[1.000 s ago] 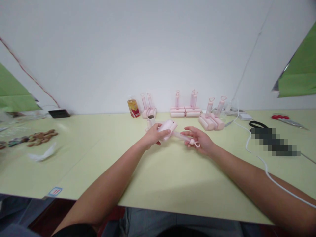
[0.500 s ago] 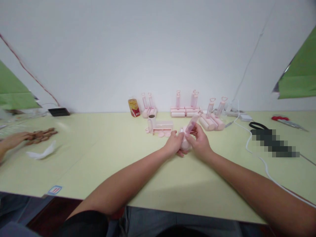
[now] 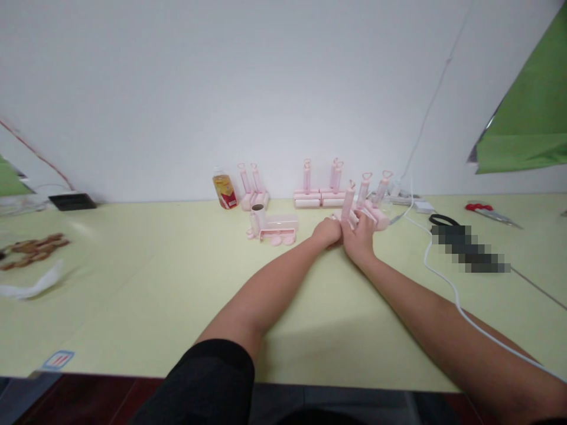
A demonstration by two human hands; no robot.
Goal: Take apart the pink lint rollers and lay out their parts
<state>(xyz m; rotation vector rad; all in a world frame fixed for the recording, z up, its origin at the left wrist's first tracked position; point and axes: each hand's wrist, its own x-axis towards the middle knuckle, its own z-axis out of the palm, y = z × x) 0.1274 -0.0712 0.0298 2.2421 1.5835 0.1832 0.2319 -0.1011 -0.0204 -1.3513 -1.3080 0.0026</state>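
My left hand (image 3: 328,232) and my right hand (image 3: 359,241) are side by side, both closed around the lower part of a pink lint roller (image 3: 348,205). Its handle stands upright with a small loop on top, while my fingers hide most of the roller head. Just behind my right hand are two more lint rollers (image 3: 380,217), their handles pointing up. To the left of my hands lie loose parts: a white sticky paper roll (image 3: 258,217) on end, a clear cover (image 3: 282,222), a pink frame (image 3: 271,235) and small round pink caps (image 3: 289,240).
Along the wall stand several finished-looking lint rollers (image 3: 307,198) and a yellow-and-red bottle (image 3: 225,190). On the right are a white cable (image 3: 447,282), a blurred black object (image 3: 472,248) and a red-handled tool (image 3: 481,208). Brown pieces (image 3: 35,251) and white paper (image 3: 35,284) lie left.
Both hands have moved forward with the lint roller, toward the ones at the right. Its tilted handle is now upright. My view has turned right, and another person's hand has left it.
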